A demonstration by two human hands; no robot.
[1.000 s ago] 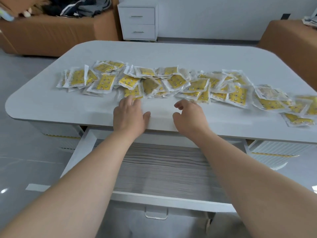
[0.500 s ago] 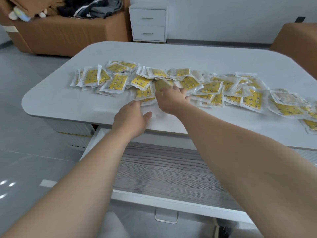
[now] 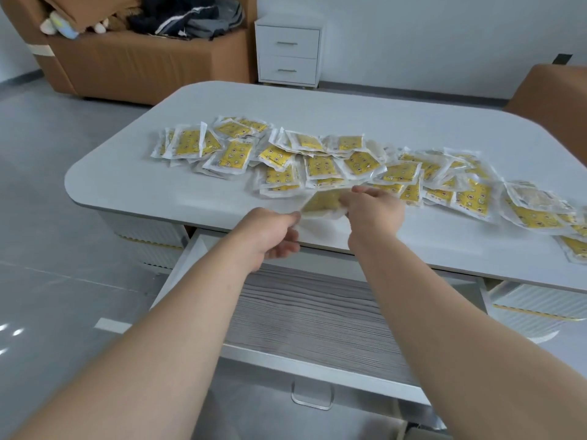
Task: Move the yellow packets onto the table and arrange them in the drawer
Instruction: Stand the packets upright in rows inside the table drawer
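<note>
At the centre of the frame both hands meet over the near edge of the tabletop point(image 3: 317, 106). The right hand point(image 3: 374, 212) has its fingers curled round the held packet point(image 3: 324, 201), which is blurred, and the left hand point(image 3: 270, 238) pinches its left edge between thumb and fingers. Just behind, the other yellow packets point(image 3: 317, 163) lie in a loose, overlapping band from the middle left of the tabletop to the right edge of the frame. Below the hands the drawer point(image 3: 317, 312) is pulled out, showing its striped grey floor.
</note>
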